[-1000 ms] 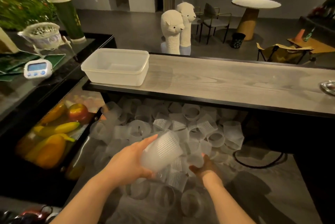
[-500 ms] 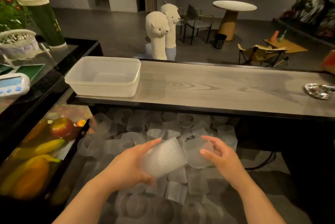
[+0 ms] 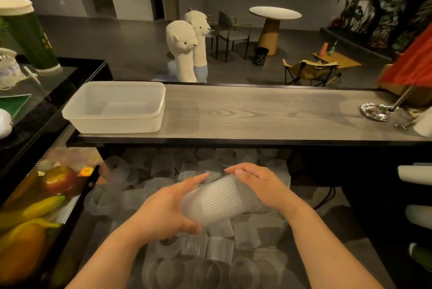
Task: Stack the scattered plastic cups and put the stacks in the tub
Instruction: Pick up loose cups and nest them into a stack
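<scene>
Change: right hand (image 3: 258,187) is now meeting the left hand (image 3: 163,211), both grips curling round one cup stack (image 3: 217,199).
Cup stack: frosted, ribbed, lying tilted.
Tub (image 3: 117,107): sitting empty on the surface (image 3: 257,113).

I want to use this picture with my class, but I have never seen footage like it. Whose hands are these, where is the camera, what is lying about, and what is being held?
There is no machine here: a person is working with two bare hands, and one wide-angle camera worn on the head looks forward and down at them, so you see what the person sees.

The left hand and the right hand together hold ribbed, see-through plastic cups, lying sideways between them; they seem to be fitting one cup into another, though blur hides the joint. Below lies a heap of scattered cups on a low surface. On the wooden counter above stands a plastic tub with no cups in it. To the left lies fruit. Behind the counter stand two alpaca figures.
</scene>
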Demonstrator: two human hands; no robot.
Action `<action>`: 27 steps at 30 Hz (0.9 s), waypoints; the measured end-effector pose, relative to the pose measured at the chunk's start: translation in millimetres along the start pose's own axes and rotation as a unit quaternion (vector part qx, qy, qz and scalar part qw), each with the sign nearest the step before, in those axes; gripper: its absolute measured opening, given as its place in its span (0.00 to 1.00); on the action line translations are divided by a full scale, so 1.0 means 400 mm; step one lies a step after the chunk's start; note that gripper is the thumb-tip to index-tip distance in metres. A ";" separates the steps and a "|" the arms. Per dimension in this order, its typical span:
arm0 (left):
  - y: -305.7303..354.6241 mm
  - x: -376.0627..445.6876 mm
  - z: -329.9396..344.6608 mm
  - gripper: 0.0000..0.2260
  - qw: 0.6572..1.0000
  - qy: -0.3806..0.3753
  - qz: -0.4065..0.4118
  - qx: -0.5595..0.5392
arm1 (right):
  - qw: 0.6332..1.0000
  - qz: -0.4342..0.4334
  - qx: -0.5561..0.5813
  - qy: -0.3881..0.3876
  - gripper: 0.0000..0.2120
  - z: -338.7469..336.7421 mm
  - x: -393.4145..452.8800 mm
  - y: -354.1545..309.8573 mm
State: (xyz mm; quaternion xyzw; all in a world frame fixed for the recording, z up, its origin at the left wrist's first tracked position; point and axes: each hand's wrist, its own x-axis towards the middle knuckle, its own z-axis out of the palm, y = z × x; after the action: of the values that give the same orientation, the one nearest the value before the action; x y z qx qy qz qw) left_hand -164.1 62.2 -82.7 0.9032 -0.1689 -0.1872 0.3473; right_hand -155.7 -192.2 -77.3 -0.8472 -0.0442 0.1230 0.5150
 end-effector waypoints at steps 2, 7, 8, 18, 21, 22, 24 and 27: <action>0.002 -0.002 0.005 0.49 1.000 0.001 0.001 -0.005 | 0.999 0.004 0.016 -0.052 0.21 0.031 -0.006 -0.012; -0.002 -0.002 0.011 0.49 1.000 0.011 -0.009 -0.004 | 0.981 0.031 0.190 -0.008 0.25 0.084 -0.002 0.040; -0.007 -0.004 0.012 0.48 1.000 0.017 -0.013 -0.003 | 0.977 0.050 0.204 0.045 0.19 0.087 0.002 0.084; -0.059 -0.034 0.013 0.49 0.998 0.032 -0.055 0.009 | 0.887 0.284 -0.341 -0.123 0.20 0.140 0.024 0.677; -0.063 -0.040 0.017 0.49 0.998 0.032 -0.061 0.003 | 0.911 0.372 -0.171 0.052 0.17 0.147 0.015 0.563; -0.065 -0.041 0.018 0.49 0.998 0.032 -0.061 0.001 | 0.909 0.374 -0.144 0.115 0.17 0.144 0.009 0.515; -0.071 -0.043 0.021 0.49 0.998 0.029 -0.061 0.003 | 0.917 0.305 -0.126 0.222 0.10 0.115 -0.022 0.412; -0.076 -0.045 0.028 0.48 0.998 0.024 -0.054 0.006 | 0.922 0.208 0.040 0.324 0.15 0.060 -0.054 0.296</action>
State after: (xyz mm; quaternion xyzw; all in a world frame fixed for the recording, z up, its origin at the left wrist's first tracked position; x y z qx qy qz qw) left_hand -179.6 85.1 -107.5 0.9172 -0.1126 -0.1828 0.3356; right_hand -188.8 -231.2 -189.0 -0.8094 0.3076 -0.0522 0.4976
